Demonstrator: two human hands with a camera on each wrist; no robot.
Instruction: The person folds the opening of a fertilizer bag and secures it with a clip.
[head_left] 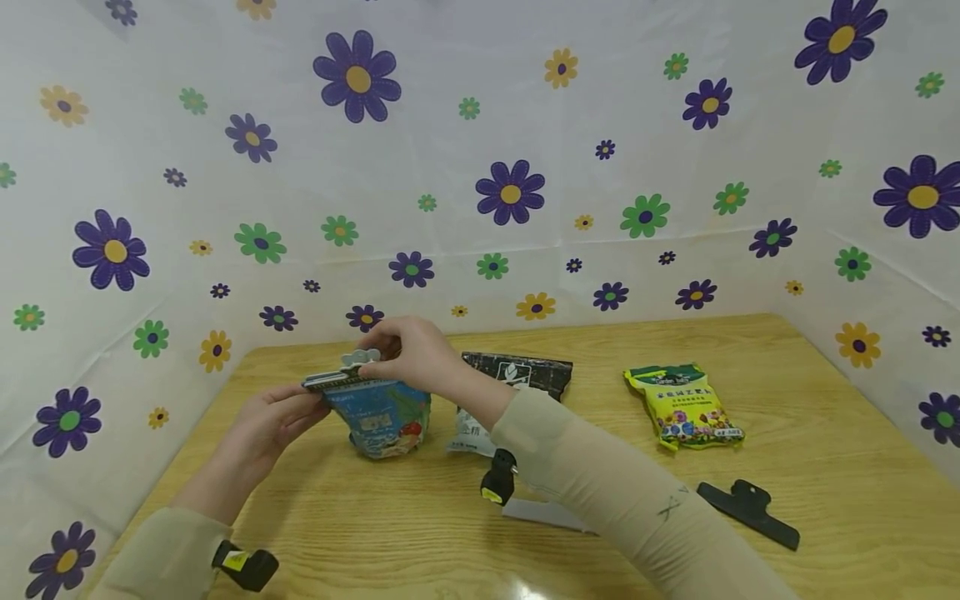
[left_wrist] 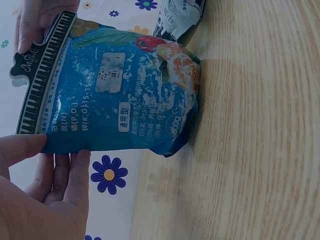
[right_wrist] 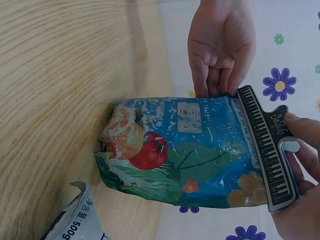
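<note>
A blue printed plastic bag (head_left: 386, 421) marked 500g stands upright on the table at left of centre. Across its top edge lies a wide clip (left_wrist: 46, 75) with a piano-key pattern and the word Music. My right hand (head_left: 420, 354) pinches the clip's handle between thumb and fingers, as the right wrist view shows. With thumb and fingers, my left hand (head_left: 273, 421) holds the bag's upper corner by the clip's end. Vegetables and a tomato are printed on the lower part. In the head view my right hand partly hides the clip.
Right of the blue bag lies a black and white bag (head_left: 558, 375), partly behind my right forearm. Farther right is a yellow flower-printed bag (head_left: 686, 408). A black clip (head_left: 750, 510) lies near the front right. A pale flat strip (head_left: 543, 513) shows beside my right sleeve.
</note>
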